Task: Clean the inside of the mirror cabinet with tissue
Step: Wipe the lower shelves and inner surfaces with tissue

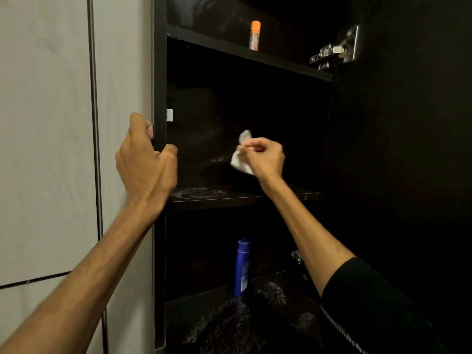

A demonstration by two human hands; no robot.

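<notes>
You are facing the dark mirror cabinet (160, 72), its door standing open. Your left hand (145, 159) is gripping its left side panel, fingers curled round the edge. Your right hand (263, 157) is pinching the crumpled white tissue (238, 162) inside the middle compartment, above the shelf (217, 194).

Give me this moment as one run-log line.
left hand: grips cabinet side panel | right hand: holds tissue in middle compartment | blue bottle: lower shelf | orange-capped can: upper shelf
</notes>
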